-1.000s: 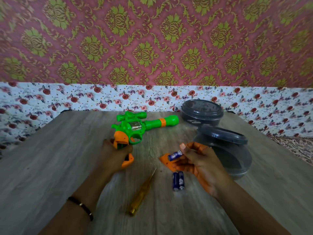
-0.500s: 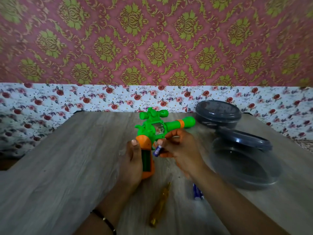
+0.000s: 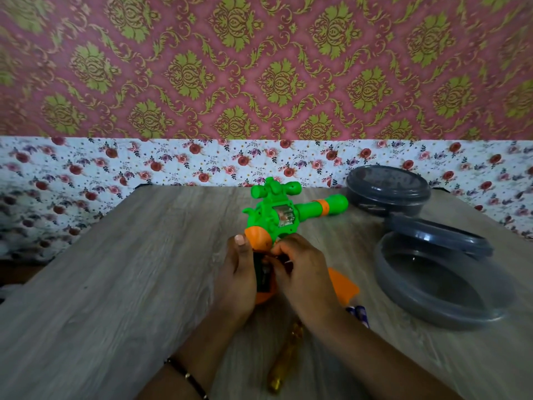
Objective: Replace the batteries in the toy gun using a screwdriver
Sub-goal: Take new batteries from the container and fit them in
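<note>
Fingers of the right hand (image 3: 302, 272) are curling in over the open slot in the grip of the toy gun (image 3: 277, 215), pinching something small and dark there; it is probably a battery, though the fingertips are hiding most of it. Those of the left hand (image 3: 236, 281) are wrapping round the orange grip from the left, thumb lying up along its edge, holding the toy steady on the table (image 3: 115, 284) at centre, barrel pointing far and right.

Judging by this, the step in hand is seating a fresh cell in the compartment. Next, the move is calling for checking polarity, pressing the cell down flat against its spring, then reaching for the remaining cells.

Counting what is showing: one toy gun; one orange battery cover (image 3: 343, 287) lying just right of the right hand; two loose batteries (image 3: 359, 313) peeking out near the right forearm; one yellow screwdriver (image 3: 284, 359) lying near, between the forearms; two dark round containers, one closed (image 3: 388, 190) at far right and one open (image 3: 438, 287) nearer, with one lid (image 3: 438, 235) leaning on its far rim.
</note>
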A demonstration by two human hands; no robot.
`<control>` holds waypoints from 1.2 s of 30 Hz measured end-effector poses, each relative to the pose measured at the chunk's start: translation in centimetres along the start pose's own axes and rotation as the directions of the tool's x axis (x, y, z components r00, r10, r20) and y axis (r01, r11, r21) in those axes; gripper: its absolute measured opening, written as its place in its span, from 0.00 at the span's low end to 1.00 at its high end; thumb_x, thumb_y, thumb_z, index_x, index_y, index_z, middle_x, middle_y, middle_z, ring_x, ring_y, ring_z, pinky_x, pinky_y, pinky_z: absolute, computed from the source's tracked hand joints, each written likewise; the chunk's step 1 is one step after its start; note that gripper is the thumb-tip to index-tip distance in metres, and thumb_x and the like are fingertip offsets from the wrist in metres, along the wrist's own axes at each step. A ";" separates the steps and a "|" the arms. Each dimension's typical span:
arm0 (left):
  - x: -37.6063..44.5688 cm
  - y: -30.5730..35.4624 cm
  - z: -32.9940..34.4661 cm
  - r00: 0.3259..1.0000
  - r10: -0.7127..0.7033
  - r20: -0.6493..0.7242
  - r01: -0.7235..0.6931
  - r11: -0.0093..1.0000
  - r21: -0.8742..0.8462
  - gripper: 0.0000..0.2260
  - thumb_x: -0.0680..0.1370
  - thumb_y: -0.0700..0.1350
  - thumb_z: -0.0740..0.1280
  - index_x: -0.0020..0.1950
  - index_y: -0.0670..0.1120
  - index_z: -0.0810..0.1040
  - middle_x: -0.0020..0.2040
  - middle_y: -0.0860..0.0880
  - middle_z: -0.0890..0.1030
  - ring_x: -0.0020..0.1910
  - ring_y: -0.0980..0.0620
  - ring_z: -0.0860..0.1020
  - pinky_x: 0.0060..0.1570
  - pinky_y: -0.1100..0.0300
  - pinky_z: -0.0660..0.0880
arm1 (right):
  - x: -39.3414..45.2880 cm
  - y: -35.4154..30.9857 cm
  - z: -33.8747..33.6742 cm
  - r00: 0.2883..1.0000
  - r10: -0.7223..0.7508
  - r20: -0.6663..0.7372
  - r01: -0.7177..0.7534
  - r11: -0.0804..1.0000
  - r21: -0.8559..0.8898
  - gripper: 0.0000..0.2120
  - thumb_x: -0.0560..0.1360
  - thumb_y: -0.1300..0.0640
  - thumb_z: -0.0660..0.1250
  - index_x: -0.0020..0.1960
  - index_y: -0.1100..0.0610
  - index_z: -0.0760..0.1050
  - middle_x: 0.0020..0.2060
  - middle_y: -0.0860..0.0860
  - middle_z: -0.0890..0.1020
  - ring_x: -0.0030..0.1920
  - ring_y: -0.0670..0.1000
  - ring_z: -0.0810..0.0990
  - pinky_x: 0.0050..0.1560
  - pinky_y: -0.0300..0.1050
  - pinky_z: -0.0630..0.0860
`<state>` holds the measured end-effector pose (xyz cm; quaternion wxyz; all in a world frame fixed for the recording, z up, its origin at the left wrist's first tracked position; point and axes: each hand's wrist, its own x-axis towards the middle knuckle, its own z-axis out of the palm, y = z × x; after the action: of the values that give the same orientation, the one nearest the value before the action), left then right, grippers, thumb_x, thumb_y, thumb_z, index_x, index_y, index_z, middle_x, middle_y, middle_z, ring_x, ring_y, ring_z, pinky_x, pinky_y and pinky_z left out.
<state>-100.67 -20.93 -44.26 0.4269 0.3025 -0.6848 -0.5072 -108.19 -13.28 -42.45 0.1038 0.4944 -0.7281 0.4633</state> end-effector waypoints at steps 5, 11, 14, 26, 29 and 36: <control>0.3 -0.6 0.1 1.000 -0.022 -0.010 0.022 0.999 -0.034 0.33 0.73 0.72 0.43 0.50 0.50 0.77 0.46 0.49 0.81 0.48 0.50 0.80 0.53 0.49 0.76 | -1.1 -0.3 -0.5 0.991 -0.071 0.117 0.077 0.996 -0.046 0.19 0.70 0.56 0.52 0.47 0.59 0.80 0.49 0.56 0.79 0.50 0.54 0.80 0.51 0.42 0.75; 0.6 -0.4 0.2 1.000 -0.016 0.005 0.016 0.999 -0.045 0.29 0.74 0.66 0.49 0.54 0.44 0.75 0.42 0.50 0.80 0.43 0.53 0.80 0.49 0.50 0.77 | -1.1 0.1 -0.2 0.977 -0.091 0.195 0.110 0.990 -0.091 0.19 0.67 0.62 0.55 0.50 0.60 0.81 0.53 0.55 0.77 0.52 0.54 0.79 0.53 0.46 0.76; 0.6 -0.4 0.1 1.000 -0.010 0.017 0.011 0.999 -0.051 0.17 0.80 0.55 0.54 0.54 0.43 0.74 0.42 0.50 0.79 0.41 0.55 0.78 0.44 0.56 0.74 | -1.0 0.2 -0.2 0.973 -0.100 0.208 0.121 0.989 -0.090 0.19 0.65 0.63 0.55 0.49 0.61 0.81 0.52 0.56 0.77 0.50 0.55 0.79 0.52 0.44 0.74; 0.6 -0.2 -0.1 0.998 0.015 0.055 -0.021 0.995 0.101 0.08 0.79 0.48 0.64 0.55 0.47 0.71 0.43 0.55 0.76 0.40 0.64 0.73 0.36 0.71 0.68 | -0.7 0.5 -1.3 0.940 0.177 0.293 -0.302 0.830 0.469 0.23 0.72 0.81 0.53 0.57 0.64 0.76 0.44 0.48 0.77 0.54 0.53 0.77 0.60 0.42 0.75; 0.5 -0.1 -0.1 0.999 0.005 0.047 -0.009 0.997 0.081 0.09 0.78 0.46 0.65 0.56 0.46 0.71 0.42 0.55 0.76 0.39 0.64 0.73 0.31 0.75 0.68 | -0.7 0.6 -1.6 0.907 0.233 0.349 -0.390 0.776 0.496 0.19 0.75 0.77 0.52 0.58 0.66 0.76 0.48 0.52 0.80 0.52 0.48 0.79 0.55 0.32 0.74; 1.0 -0.4 -0.2 0.998 -0.040 0.051 0.039 0.999 0.023 0.11 0.78 0.44 0.65 0.59 0.44 0.72 0.42 0.53 0.77 0.40 0.59 0.76 0.39 0.63 0.73 | -0.7 0.3 -1.5 0.880 0.315 0.355 -0.461 0.744 0.484 0.15 0.76 0.74 0.55 0.55 0.67 0.77 0.50 0.58 0.81 0.52 0.52 0.80 0.55 0.37 0.77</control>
<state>-101.00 -21.99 -44.33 0.3959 0.3076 -0.6948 -0.5156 -108.57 -11.67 -42.18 -0.2362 0.3933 -0.6562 0.5992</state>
